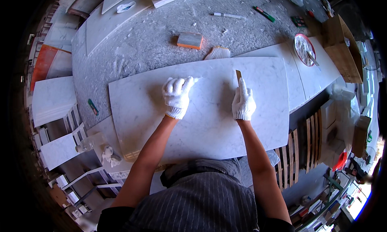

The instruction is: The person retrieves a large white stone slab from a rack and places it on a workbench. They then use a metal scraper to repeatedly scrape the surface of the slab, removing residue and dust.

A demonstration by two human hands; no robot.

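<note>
While right hand [244, 99] grips brown strip [238, 74] near slab [209, 129] edge, left hand [176, 96] curled, hold unclear, well apart

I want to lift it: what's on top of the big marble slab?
Over the slab are the gloved left hand and right hand, the latter holding a thin brown strip. A whitish bit beside the left hand is unclear. Whatever both hands cover is hidden.

2 white gloves [176, 95] [244, 105], white slab [205, 131] veined grey, dark pinstriped garment [197, 195]
</note>
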